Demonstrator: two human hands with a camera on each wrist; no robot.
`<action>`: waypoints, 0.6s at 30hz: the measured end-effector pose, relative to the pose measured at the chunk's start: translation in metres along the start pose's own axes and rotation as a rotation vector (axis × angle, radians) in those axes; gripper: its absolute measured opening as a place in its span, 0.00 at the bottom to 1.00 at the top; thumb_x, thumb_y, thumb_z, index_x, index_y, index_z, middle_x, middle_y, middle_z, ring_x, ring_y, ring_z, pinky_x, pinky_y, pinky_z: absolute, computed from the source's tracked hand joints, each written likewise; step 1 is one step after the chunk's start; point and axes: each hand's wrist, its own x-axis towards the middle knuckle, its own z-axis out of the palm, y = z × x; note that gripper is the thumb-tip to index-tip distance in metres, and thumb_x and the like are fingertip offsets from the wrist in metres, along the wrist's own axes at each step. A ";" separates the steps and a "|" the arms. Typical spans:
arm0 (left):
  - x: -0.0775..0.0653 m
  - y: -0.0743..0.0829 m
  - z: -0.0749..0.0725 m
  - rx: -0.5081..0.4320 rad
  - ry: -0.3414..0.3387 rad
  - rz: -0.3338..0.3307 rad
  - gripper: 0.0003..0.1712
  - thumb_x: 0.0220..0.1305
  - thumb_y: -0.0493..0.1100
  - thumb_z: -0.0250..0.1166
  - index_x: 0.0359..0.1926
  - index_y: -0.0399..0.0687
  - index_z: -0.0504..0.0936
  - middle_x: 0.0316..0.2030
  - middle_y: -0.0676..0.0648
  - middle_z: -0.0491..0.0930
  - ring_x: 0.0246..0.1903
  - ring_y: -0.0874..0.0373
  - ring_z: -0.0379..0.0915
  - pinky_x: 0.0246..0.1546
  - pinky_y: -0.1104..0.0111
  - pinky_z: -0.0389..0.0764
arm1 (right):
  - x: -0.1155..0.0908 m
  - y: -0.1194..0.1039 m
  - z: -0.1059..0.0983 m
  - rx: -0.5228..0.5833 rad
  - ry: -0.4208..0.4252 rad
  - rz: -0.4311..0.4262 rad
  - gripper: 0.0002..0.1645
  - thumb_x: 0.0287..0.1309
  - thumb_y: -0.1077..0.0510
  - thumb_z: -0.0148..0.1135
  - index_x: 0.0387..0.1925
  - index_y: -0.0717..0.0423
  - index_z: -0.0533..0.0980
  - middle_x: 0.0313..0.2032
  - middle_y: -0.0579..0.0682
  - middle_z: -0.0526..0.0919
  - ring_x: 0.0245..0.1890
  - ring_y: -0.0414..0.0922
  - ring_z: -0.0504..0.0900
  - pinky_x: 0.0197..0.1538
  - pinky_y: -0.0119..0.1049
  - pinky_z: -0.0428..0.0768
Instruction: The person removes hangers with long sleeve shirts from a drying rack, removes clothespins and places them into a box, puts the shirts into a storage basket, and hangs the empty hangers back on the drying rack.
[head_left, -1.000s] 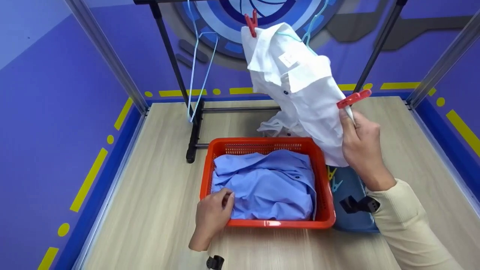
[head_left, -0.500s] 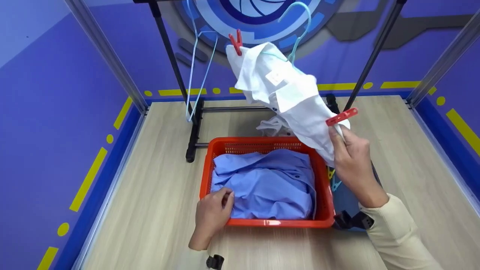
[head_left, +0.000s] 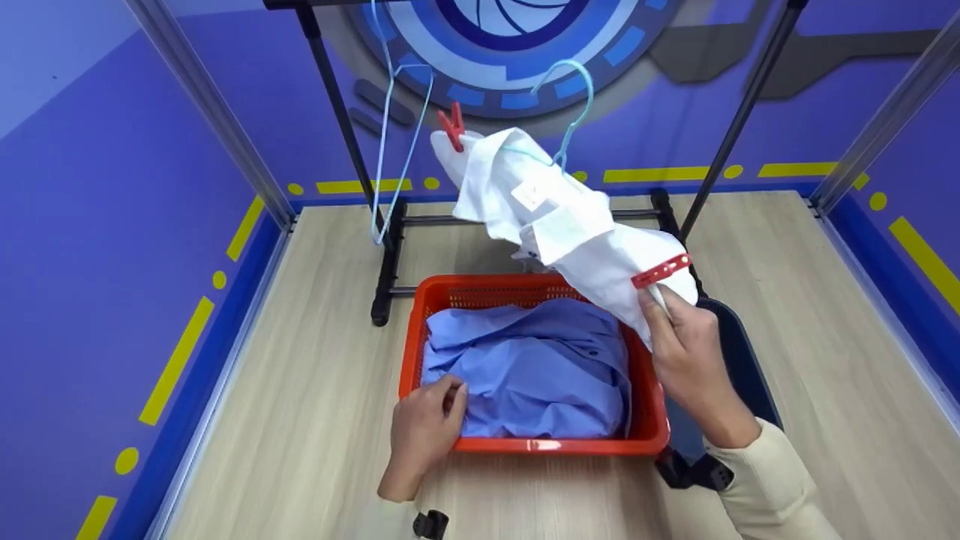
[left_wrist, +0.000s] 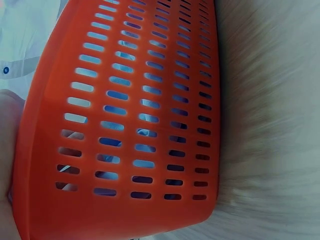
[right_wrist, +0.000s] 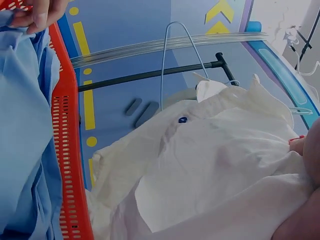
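The left hand (head_left: 426, 424) is resting with curled fingers at the red basket's (head_left: 559, 446) near left rim, perhaps steadying it; whether it is pinching the blue garment (head_left: 532, 375) inside, I cannot tell. By the far right corner, the right hand (head_left: 694, 360) is gripping the tilted white shirt (head_left: 570, 229); a red clip (head_left: 661, 271) is probably keeping cloth on its teal hanger (head_left: 589, 97).

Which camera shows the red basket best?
The head view: it shows the red basket from above, most of its rim visible. The left wrist view shows mainly one slotted side close up; the right wrist view, only parts.
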 end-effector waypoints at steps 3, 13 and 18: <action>0.000 0.000 0.000 0.000 0.016 0.003 0.07 0.63 0.48 0.63 0.30 0.55 0.82 0.18 0.58 0.76 0.19 0.65 0.71 0.21 0.73 0.68 | -0.006 0.002 0.002 0.012 -0.003 -0.003 0.09 0.65 0.69 0.54 0.28 0.65 0.75 0.14 0.43 0.63 0.16 0.34 0.65 0.20 0.27 0.64; -0.001 0.000 0.000 0.013 0.025 -0.007 0.07 0.64 0.48 0.63 0.30 0.54 0.83 0.18 0.57 0.76 0.19 0.65 0.70 0.21 0.73 0.68 | -0.025 0.012 0.015 0.008 0.006 -0.018 0.12 0.61 0.73 0.55 0.22 0.64 0.71 0.14 0.41 0.55 0.15 0.31 0.54 0.18 0.30 0.56; -0.001 0.000 0.000 0.007 0.027 -0.001 0.07 0.64 0.48 0.63 0.31 0.53 0.83 0.19 0.57 0.77 0.19 0.64 0.71 0.21 0.72 0.69 | -0.036 0.015 0.020 0.019 -0.001 -0.028 0.09 0.60 0.73 0.56 0.27 0.63 0.76 0.17 0.37 0.57 0.19 0.32 0.63 0.23 0.27 0.63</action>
